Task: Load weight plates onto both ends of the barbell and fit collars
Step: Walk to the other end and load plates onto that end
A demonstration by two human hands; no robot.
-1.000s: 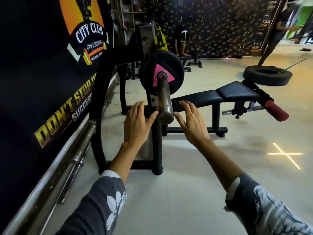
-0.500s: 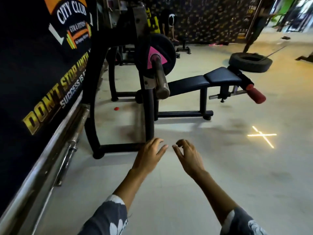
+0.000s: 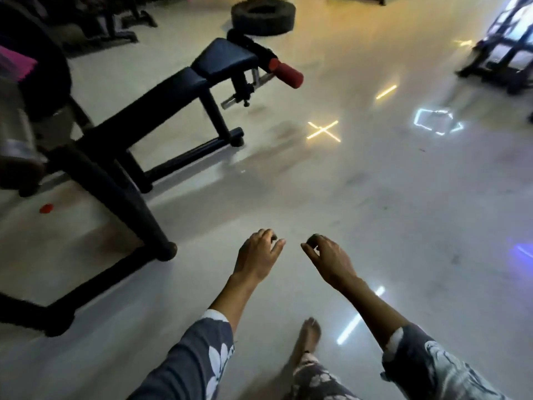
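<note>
My left hand [image 3: 257, 256] and right hand [image 3: 327, 259] hang empty, fingers loosely curled, over bare floor [image 3: 375, 197]. The barbell [image 3: 17, 140] sleeve sits far left, blurred, one weight plate [image 3: 43, 82] on it. I judge fetching the next plate needs a two-handed rim grip. Glossy floor; bench [image 3: 202, 73], tyre [image 3: 264, 13] beyond.

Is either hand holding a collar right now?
No, the left hand and right hand both hang empty above the bare floor.

Left hand [image 3: 256, 256], right hand [image 3: 328, 259] empty, fingers loosely curled, forearms extended.
</note>
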